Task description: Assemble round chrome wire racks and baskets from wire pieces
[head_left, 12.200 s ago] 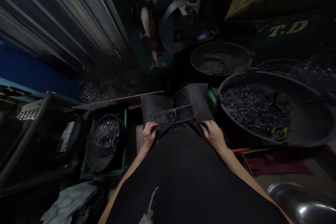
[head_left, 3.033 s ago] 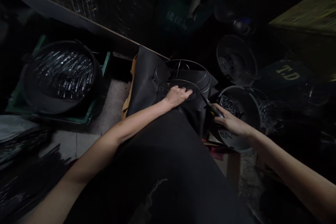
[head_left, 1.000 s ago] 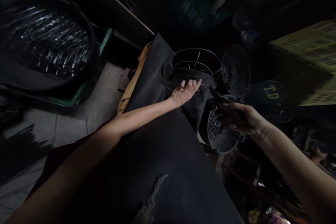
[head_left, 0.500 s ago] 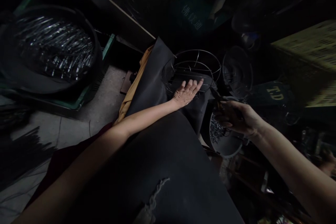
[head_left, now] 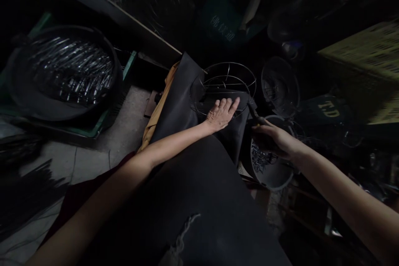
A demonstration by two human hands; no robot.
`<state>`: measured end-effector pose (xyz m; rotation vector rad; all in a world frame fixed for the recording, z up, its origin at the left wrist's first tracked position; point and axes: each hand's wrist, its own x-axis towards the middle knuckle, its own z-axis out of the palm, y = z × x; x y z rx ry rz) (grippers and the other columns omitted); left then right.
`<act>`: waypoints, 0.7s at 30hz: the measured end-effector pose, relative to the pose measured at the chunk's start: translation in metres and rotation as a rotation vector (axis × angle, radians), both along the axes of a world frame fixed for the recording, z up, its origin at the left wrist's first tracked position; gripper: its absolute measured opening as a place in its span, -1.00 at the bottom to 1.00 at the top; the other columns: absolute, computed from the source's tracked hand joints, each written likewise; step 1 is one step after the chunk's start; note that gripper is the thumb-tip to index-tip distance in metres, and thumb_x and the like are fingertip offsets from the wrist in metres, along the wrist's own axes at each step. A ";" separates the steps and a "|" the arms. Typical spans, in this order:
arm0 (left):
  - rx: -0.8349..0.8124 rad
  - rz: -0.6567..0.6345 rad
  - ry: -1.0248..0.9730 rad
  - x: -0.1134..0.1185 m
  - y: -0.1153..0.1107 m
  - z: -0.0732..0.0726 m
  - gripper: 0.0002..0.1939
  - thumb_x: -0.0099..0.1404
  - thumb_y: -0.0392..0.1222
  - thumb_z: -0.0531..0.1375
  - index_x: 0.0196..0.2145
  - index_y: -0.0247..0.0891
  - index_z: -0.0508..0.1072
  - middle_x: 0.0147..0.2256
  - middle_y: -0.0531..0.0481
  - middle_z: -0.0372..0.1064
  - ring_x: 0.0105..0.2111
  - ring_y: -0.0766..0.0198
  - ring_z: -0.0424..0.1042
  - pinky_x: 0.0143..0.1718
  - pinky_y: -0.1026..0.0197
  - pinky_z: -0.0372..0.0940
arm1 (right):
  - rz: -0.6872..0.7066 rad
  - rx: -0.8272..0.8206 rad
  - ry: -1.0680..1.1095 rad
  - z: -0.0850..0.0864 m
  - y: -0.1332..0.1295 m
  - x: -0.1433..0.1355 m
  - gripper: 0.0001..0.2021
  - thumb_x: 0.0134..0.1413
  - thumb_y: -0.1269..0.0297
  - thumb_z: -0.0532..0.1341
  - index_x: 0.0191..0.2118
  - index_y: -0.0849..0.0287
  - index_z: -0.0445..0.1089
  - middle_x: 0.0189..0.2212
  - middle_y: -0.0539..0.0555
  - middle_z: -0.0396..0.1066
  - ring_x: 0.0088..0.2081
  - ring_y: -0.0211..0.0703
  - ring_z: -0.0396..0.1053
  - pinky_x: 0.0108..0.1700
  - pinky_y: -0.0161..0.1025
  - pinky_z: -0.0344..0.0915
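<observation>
A round wire frame (head_left: 229, 63) with crossing wires rests over dark cloth in front of me. My left hand (head_left: 220, 114) lies against its near part, fingers spread. To the right, my right hand (head_left: 274, 135) is closed around the handles of a dark tool (head_left: 253, 112), which looks like pliers. The tool's tip points up and left, near the right edge of the frame. Below my right hand is a dark bucket (head_left: 282, 178) with small metal pieces (head_left: 260, 160) in it.
A large dark basin (head_left: 37, 102) of shiny metal pieces sits in a green crate (head_left: 89, 131) at the left. Another round container (head_left: 280, 83) stands beyond my right hand. A yellow crate (head_left: 364, 54) is at the upper right.
The view has shifted slightly, so most surroundings appear lower. My right hand has turned a little with the tool; my left hand stays at the frame.
</observation>
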<state>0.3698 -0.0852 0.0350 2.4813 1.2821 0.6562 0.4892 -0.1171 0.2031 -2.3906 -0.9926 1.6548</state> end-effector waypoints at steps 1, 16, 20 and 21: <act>0.004 -0.005 0.009 -0.002 0.000 0.003 -0.27 0.23 -0.30 0.04 0.32 -0.52 -0.06 0.12 -0.41 0.18 0.07 -0.09 0.24 0.10 -0.08 0.09 | 0.038 0.013 -0.077 -0.003 0.000 0.003 -0.60 -0.19 0.09 0.25 -0.19 0.03 0.13 -0.54 -0.07 0.17 -0.56 -0.24 0.13 -0.59 -0.33 0.08; -0.066 -0.064 -0.079 -0.007 -0.001 0.006 -0.39 0.21 -0.17 0.18 0.20 -0.20 0.13 0.08 -0.35 0.18 -0.01 -0.05 0.29 0.02 -0.12 0.16 | 0.627 0.115 -0.610 -0.012 0.000 0.019 -0.48 -0.14 0.19 0.18 0.04 0.07 0.16 -0.46 0.06 0.33 -0.37 0.09 0.37 -0.20 -0.07 0.25; -0.005 -0.084 -0.059 -0.004 0.002 0.004 -0.51 0.27 -0.32 0.08 0.15 -0.15 0.16 0.11 -0.33 0.18 0.04 -0.02 0.28 0.03 -0.15 0.16 | 0.281 0.074 -0.288 -0.004 -0.003 0.018 -0.56 -0.21 0.16 0.22 -0.10 0.01 0.17 -0.52 -0.05 0.22 -0.51 -0.16 0.22 -0.43 -0.22 0.18; 0.009 -0.089 -0.048 -0.003 0.003 0.003 -0.54 0.30 -0.34 0.04 0.14 -0.14 0.16 0.11 -0.32 0.19 0.05 0.00 0.28 0.04 -0.16 0.16 | 0.163 0.028 -0.151 -0.002 -0.003 0.018 -0.59 -0.21 0.14 0.22 -0.15 0.00 0.16 -0.55 -0.08 0.17 -0.56 -0.22 0.15 -0.50 -0.28 0.11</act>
